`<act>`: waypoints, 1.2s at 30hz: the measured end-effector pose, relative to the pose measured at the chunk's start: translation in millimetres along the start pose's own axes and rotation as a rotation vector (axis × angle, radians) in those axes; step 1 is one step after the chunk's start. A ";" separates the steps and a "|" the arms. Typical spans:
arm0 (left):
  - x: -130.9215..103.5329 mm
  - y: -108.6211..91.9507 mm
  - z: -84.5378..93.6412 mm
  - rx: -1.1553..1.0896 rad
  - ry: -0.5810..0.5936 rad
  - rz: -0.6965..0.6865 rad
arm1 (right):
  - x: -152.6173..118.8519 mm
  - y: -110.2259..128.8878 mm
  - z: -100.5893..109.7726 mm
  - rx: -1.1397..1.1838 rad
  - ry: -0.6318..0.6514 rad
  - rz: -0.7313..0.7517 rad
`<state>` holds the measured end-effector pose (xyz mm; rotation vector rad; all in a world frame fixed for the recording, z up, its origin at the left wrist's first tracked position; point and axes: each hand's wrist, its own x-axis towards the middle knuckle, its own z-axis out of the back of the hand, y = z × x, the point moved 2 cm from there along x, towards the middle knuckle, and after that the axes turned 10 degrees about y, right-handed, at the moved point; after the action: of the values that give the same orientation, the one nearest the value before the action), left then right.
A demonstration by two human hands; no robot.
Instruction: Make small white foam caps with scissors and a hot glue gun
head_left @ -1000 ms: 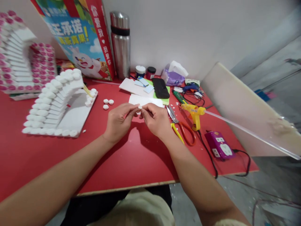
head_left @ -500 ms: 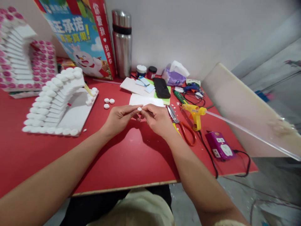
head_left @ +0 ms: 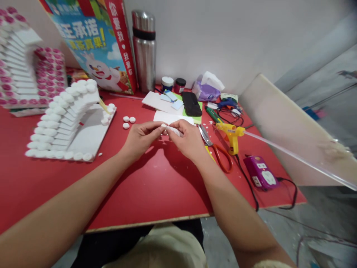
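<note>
Left hand [head_left: 139, 139] and right hand [head_left: 188, 139] pinch a white strip [head_left: 174, 131], fingertips closed on it. Three white discs [head_left: 126, 126] lie near left hand.

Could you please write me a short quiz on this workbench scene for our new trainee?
1. Count: how many loose white discs lie on the red table near the left hand?
2. True or false: the red-handled scissors lie to the left of the left hand.
3. Name it: what tall metal thing stands just to the right of the printed bag?

Key:
1. Three.
2. False; the scissors lie to the right of the right hand.
3. A flask with a black band.
</note>
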<state>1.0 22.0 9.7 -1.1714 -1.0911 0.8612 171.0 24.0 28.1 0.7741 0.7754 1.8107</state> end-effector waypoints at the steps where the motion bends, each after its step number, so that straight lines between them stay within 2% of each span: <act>1: 0.0 1.1 -0.1 -0.035 0.000 0.015 | 0.0 0.6 0.5 -0.004 0.002 -0.003; 3: 0.3 3.6 -0.9 -0.112 0.004 0.044 | 0.2 1.6 0.9 0.077 0.016 -0.042; 8: 2.3 6.0 -3.4 -0.153 -0.015 0.052 | 1.1 3.0 -6.3 0.641 0.073 -0.217; 10: 2.5 4.5 -3.9 -0.103 -0.044 0.036 | 0.9 4.7 -10.0 0.698 0.063 -0.213; 12: 1.7 2.1 -4.9 -0.022 -0.070 -0.005 | -0.4 6.9 -12.8 0.621 0.031 -0.173; 18: -5.4 -0.9 -9.6 0.295 -0.167 -0.205 | -9.3 13.9 -14.4 0.123 -0.062 -0.029; 21: -8.6 0.6 -12.3 0.374 -0.150 -0.284 | -11.0 14.4 -12.5 -0.019 -0.061 0.051; 24: -9.9 0.3 -14.3 0.363 -0.101 -0.329 | -9.8 11.5 -8.5 -0.043 -0.063 0.073; 26: -9.5 -0.7 -13.5 0.305 -0.094 -0.302 | -8.3 9.4 -5.2 -0.025 -0.044 0.066; 30: -6.6 -1.8 -5.7 0.139 -0.094 -0.158 | -6.4 8.6 0.9 -0.023 0.042 0.098; 36: -2.1 4.6 6.1 -0.051 0.054 0.052 | -5.3 8.8 4.6 -0.075 0.141 0.141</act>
<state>-5.3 22.5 5.0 -1.2638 -1.0475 0.8414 171.7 17.0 37.0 0.6710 0.7545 2.0266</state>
